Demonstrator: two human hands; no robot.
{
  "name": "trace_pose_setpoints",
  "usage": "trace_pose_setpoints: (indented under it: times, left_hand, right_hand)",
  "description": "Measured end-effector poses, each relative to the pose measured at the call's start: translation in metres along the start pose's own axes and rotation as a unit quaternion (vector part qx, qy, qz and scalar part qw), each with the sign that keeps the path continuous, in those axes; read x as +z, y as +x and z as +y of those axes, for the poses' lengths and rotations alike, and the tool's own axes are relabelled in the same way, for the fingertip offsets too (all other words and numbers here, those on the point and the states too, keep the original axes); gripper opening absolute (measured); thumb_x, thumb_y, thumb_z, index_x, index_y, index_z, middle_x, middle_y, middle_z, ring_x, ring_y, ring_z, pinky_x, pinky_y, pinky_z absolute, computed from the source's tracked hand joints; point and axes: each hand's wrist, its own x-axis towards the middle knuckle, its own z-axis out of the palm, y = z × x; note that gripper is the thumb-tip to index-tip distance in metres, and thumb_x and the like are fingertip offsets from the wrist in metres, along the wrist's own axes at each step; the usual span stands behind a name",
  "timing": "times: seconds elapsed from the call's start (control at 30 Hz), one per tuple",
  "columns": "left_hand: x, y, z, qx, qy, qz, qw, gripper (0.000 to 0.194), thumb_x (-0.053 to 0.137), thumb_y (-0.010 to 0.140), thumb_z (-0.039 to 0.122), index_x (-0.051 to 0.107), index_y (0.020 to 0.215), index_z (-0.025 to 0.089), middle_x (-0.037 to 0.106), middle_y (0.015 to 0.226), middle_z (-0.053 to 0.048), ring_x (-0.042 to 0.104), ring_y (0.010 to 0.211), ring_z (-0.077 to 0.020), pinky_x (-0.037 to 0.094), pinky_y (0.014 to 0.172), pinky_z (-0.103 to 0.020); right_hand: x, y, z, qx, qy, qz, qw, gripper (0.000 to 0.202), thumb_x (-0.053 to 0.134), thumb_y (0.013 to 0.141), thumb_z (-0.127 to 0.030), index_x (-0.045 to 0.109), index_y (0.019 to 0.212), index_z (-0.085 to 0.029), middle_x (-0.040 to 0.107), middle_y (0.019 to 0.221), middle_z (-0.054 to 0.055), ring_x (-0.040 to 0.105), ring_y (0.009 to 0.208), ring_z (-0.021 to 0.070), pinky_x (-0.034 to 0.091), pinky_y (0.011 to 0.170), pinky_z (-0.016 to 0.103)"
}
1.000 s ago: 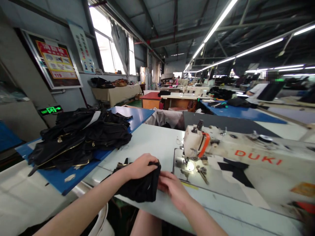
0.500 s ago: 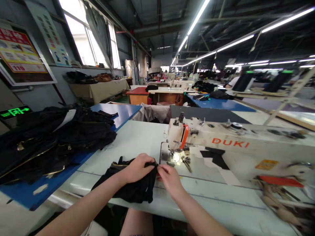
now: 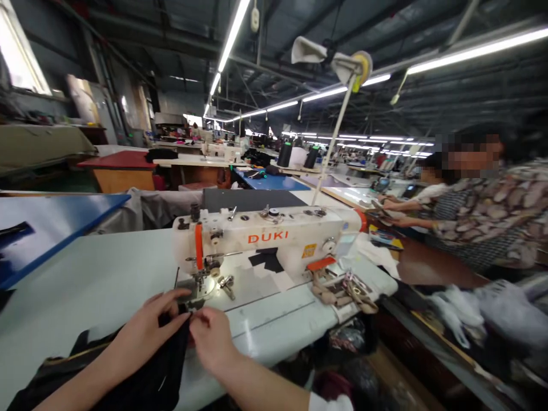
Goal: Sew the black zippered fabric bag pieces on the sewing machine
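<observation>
Left hand (image 3: 152, 328) grips the upper corner of the black cloth (image 3: 158, 377), thumb pressed on it, and right hand (image 3: 214, 339) meets it there, fingers curled in a pinch. The cloth lies between 7 and 8 o'clock in view on the table (image 3: 115, 274), its corner just short of the machine (image 3: 274, 234), whose foot (image 3: 199, 281) is near 1 o'clock from the fingertips. Likely step: lining up the edge; moving on calls for a flat corner and fingers clear of the foot.
</observation>
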Motion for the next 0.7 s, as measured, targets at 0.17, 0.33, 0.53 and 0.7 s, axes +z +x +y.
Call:
trace_pose_setpoints:
  times: [0.17,0.33,0.53,0.7]
  left_hand:
    - [0.003,0.001,-0.002,0.037,0.059,-0.005,0.998,0.028,0.053,0.082,0.048,0.06,0.09,0.023,0.06,0.083,-0.001,0.057,0.086,-0.0213,0.045,0.082,-0.034]
    - [0.001,-0.012,0.002,0.077,0.108,0.047,0.99,0.022,0.055,0.081,0.045,0.059,0.089,0.025,0.062,0.082,0.002,0.058,0.082,-0.02,0.03,0.101,-0.045]
    - [0.005,-0.022,-0.006,0.091,0.146,0.091,0.981,0.024,0.055,0.082,0.046,0.056,0.076,0.023,0.059,0.08,0.002,0.057,0.08,-0.0188,0.025,0.104,-0.047]
    - [0.003,-0.022,0.0,0.063,0.146,0.119,0.98,0.026,0.055,0.083,0.043,0.056,0.07,0.021,0.056,0.087,-0.004,0.053,0.085,-0.0221,0.042,0.083,-0.039]
  right_hand:
    - [-0.002,-0.001,0.001,0.044,0.072,0.02,0.996,0.013,0.053,0.072,-0.017,0.053,0.06,-0.02,0.045,0.05,-0.005,0.041,0.044,0.0101,0.035,0.044,0.021]
    - [0.001,0.0,0.001,-0.003,0.023,0.06,0.998,0.016,0.048,0.074,-0.016,0.053,0.059,-0.019,0.044,0.052,-0.004,0.039,0.048,0.0114,0.03,0.046,0.023]
    - [0.001,0.0,-0.003,-0.062,-0.043,0.064,0.995,0.016,0.047,0.075,-0.022,0.054,0.062,-0.019,0.047,0.057,-0.002,0.044,0.056,0.0138,0.032,0.053,0.025]
    - [-0.003,-0.003,-0.015,-0.092,-0.103,0.025,0.99,0.018,0.045,0.077,-0.026,0.057,0.066,-0.018,0.054,0.061,0.0,0.05,0.059,0.0158,0.037,0.057,0.026]
